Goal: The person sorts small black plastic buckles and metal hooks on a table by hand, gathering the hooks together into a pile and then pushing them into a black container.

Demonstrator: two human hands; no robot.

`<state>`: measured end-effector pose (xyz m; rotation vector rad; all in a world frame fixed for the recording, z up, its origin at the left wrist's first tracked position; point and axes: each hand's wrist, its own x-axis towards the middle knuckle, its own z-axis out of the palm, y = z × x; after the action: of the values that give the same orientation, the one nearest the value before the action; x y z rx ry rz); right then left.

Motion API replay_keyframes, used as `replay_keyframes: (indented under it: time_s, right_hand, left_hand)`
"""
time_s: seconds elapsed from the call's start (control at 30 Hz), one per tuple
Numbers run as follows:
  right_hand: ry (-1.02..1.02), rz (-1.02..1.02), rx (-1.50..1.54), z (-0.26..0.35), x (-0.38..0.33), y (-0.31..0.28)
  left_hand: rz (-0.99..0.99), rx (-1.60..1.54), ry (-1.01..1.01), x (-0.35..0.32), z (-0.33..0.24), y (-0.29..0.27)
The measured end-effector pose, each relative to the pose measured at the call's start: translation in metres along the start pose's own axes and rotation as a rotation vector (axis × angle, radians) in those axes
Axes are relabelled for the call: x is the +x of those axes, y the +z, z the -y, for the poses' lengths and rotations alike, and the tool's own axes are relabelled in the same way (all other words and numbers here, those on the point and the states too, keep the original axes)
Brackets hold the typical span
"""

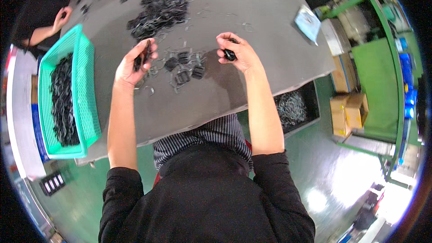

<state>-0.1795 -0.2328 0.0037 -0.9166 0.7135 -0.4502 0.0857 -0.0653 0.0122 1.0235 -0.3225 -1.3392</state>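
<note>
My left hand (135, 60) is raised over the grey table (252, 13) with its fingers closed on a small black plastic part (143, 54). A similar small black part (230, 54) is pinched in my right hand (236, 53). Between both hands a few black parts (183, 67) and thin offcuts lie loose on the table. Farther back rests a big heap of black parts (159, 6).
A green mesh basket (87, 94) of black parts stands on the table's left edge. Another person's hands (63, 18) work at the far left corner. A blue cloth (308, 22) lies at the right. A black bin (297, 105) of pale scraps sits below the table, cardboard boxes (348, 108) beyond.
</note>
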Motion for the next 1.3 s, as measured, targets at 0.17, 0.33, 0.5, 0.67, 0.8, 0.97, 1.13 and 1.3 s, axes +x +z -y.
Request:
replay_keyframes:
  time_s: [0.17, 0.33, 0.5, 0.67, 0.8, 0.97, 1.13, 1.3]
  right_hand:
    - [-0.231, 0.064, -1.374, -0.013, 0.028, 0.057]
    - [-0.157, 0.106, -1.517, -0.009, 0.033, 0.075]
    - [-0.461, 0.005, -1.480, -0.019, 0.035, 0.062]
    - [0.095, 0.091, -0.720, 0.005, 0.037, 0.063]
    - [0.126, 0.195, -0.666, 0.018, 0.039, 0.057]
    - [0.131, 0.323, -0.830, 0.023, 0.038, 0.062]
    - [0.031, 0.257, -0.873, 0.027, 0.050, 0.075]
    - [-0.038, 0.265, -0.708, 0.025, 0.051, 0.073]
  left_hand:
    - [-0.002, 0.148, -0.003, -0.014, 0.009, -0.007]
    - [-0.221, 1.241, 0.122, -0.012, 0.032, 0.033]
    - [-0.277, 1.528, 0.261, -0.006, 0.044, 0.038]
    - [-0.104, 1.170, 0.113, -0.025, 0.013, 0.034]
    - [-0.106, 0.797, 0.140, -0.078, -0.031, 0.029]
    - [-0.748, 1.157, 0.599, -0.150, -0.089, 0.010]
    - [-1.203, 1.418, 0.494, -0.204, -0.130, -0.055]
    - [-1.282, 1.901, 0.385, -0.209, -0.118, -0.105]
